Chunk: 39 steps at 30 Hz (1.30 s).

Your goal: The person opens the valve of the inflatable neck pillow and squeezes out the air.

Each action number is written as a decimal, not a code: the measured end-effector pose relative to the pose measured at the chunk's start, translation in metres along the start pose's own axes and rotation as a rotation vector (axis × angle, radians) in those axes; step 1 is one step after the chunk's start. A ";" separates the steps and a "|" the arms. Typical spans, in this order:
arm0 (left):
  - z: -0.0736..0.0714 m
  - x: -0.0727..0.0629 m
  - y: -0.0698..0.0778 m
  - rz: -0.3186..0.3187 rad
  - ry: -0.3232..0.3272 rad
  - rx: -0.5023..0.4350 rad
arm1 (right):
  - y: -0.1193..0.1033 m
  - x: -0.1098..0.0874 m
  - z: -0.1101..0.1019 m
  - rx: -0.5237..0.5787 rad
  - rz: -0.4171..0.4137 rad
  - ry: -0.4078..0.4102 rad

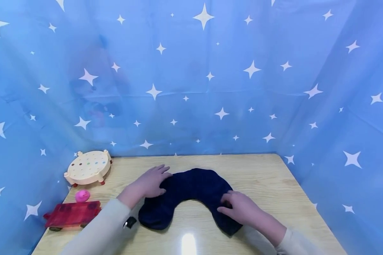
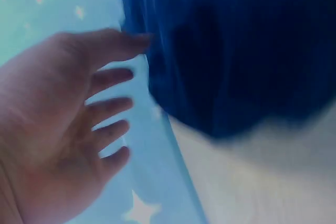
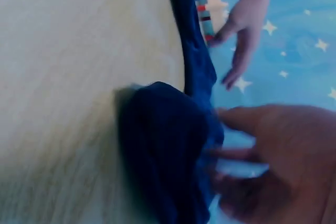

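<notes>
A dark navy U-shaped neck pillow (image 1: pixel 194 184) lies on the table, its curve toward the back and its two ends toward me. My left hand (image 1: pixel 151 182) is at the pillow's left side. In the left wrist view its fingers (image 2: pixel 113 106) are spread and loosely straight, and the thumb tip meets the dark fabric's edge. My right hand (image 1: pixel 239 209) is over the pillow's right arm. The right wrist view shows its bent fingers (image 3: pixel 236 153) against the fabric, blurred, with no clear grip. A small black piece (image 1: pixel 129 222) sits by the pillow's left end.
At the left stands a cream round pegboard (image 1: pixel 88 167) on short legs. In front of it are a pink toy (image 1: pixel 82 195) and a red translucent toy car (image 1: pixel 73 214). A blue starry curtain (image 1: pixel 191 88) surrounds the wooden table (image 1: pixel 284 198).
</notes>
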<state>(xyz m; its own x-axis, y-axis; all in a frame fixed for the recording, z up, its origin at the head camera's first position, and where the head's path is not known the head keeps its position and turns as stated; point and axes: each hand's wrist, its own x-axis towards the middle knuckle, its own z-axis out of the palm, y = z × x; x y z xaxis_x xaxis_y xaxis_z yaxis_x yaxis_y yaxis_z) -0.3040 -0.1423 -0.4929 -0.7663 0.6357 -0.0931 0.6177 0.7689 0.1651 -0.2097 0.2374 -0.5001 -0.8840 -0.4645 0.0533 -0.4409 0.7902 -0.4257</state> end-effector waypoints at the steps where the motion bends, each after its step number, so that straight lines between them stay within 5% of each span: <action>1: 0.003 -0.005 0.006 0.013 0.035 -0.041 | -0.003 0.001 0.001 -0.008 -0.050 0.022; 3: 0.012 -0.015 0.017 0.041 0.084 -0.099 | -0.002 0.009 0.005 -0.048 -0.153 0.065; 6: 0.030 -0.021 0.026 0.071 0.069 -0.122 | 0.013 0.029 0.015 -0.081 -0.241 0.026; 10: 0.061 -0.009 0.012 0.119 0.045 -0.096 | 0.039 0.049 0.033 -0.044 -0.261 -0.117; 13: 0.070 0.009 -0.001 0.140 0.050 -0.084 | 0.053 0.061 0.039 -0.051 -0.220 -0.149; 25: 0.052 0.073 -0.043 0.078 -0.033 -0.066 | 0.094 0.130 0.036 -0.100 -0.093 -0.125; 32: 0.060 0.088 -0.052 0.128 -0.020 -0.137 | 0.114 0.137 0.039 -0.057 -0.109 -0.107; 39: 0.061 0.089 -0.044 0.100 -0.034 -0.098 | 0.111 0.127 0.041 -0.047 -0.110 -0.069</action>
<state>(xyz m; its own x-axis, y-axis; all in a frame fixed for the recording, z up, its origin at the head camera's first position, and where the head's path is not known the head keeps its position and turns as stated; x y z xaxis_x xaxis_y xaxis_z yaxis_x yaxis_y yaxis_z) -0.3885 -0.1152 -0.5688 -0.6941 0.7123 -0.1038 0.6696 0.6918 0.2702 -0.3647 0.2493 -0.5779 -0.8178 -0.5745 0.0348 -0.5430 0.7501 -0.3774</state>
